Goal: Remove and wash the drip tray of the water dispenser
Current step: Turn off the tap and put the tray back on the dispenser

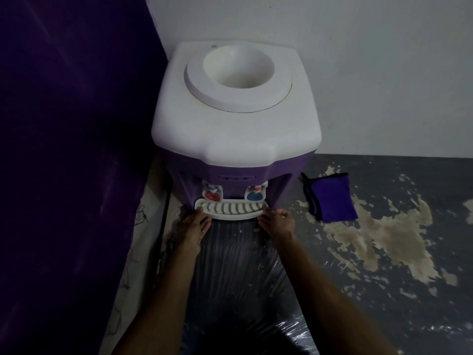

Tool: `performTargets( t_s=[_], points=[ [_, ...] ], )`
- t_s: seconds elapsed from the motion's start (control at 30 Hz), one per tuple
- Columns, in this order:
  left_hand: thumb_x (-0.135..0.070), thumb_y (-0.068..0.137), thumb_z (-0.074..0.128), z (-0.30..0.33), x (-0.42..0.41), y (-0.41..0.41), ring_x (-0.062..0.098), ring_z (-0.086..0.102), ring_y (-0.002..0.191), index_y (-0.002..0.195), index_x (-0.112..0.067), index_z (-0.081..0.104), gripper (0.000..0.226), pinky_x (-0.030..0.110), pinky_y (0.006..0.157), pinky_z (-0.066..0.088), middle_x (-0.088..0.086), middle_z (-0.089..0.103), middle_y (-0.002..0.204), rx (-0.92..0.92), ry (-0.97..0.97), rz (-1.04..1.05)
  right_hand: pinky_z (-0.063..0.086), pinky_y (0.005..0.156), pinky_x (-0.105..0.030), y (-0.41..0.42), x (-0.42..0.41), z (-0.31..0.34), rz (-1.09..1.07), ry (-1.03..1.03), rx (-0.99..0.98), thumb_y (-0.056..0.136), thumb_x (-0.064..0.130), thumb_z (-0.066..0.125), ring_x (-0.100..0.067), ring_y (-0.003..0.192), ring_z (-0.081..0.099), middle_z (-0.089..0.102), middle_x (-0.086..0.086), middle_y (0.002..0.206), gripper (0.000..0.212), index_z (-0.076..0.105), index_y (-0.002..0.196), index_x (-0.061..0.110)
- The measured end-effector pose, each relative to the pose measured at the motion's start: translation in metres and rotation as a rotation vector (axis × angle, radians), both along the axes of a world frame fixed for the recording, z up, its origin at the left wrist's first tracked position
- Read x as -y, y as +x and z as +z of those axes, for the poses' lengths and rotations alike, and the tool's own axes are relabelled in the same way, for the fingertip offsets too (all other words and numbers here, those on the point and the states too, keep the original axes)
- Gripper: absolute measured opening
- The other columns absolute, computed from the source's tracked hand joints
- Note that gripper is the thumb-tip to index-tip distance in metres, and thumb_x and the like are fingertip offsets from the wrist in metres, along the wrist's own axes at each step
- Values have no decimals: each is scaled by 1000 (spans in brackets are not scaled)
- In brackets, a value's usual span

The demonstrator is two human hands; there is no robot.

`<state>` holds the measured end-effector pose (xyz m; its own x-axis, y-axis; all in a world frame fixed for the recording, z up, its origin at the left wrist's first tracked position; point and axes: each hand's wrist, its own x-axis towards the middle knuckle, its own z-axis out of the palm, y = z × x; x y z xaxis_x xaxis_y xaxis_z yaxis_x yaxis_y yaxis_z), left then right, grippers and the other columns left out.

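A purple water dispenser with a white top and an empty bottle socket stands against the wall. Two taps sit on its front. Below them the white slotted drip tray sticks out from the body. My left hand grips the tray's left end, thumb on its top edge. At the right end my right hand holds the tray with curled fingers.
A folded purple cloth lies on the worn grey floor to the right of the dispenser. A dark purple panel fills the left side. Shiny plastic wrap covers the surface below the tray. A black cable runs down at the left.
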<state>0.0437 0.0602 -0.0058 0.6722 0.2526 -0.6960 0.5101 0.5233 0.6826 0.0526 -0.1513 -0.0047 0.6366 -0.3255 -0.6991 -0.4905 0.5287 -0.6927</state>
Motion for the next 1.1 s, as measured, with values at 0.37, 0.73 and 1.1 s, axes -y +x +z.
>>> performTargets(
  t_s=[0.37,0.73,1.1],
  points=[
    [-26,95,59,3,10,-8,25,59,116,125,-6,58,36,31,93,49,15,60,129,-36,-19,-99,59,55,-29,-7,-1,9,95,-4,31,88,14,73,-23,67,64,64,-13,82,31,43,96,13],
    [-26,94,60,9,44,-24,22,63,93,109,-9,60,23,31,80,53,11,62,105,-105,-21,-291,52,62,-31,-19,11,14,176,-71,40,96,11,61,-21,66,59,61,-15,88,18,44,103,12],
    [-22,92,62,27,93,-35,25,64,105,112,-4,68,28,33,91,50,11,70,113,351,930,-1002,48,80,-29,-34,47,23,673,-846,102,98,43,53,-19,96,64,69,-7,118,29,61,119,25]
  ],
)
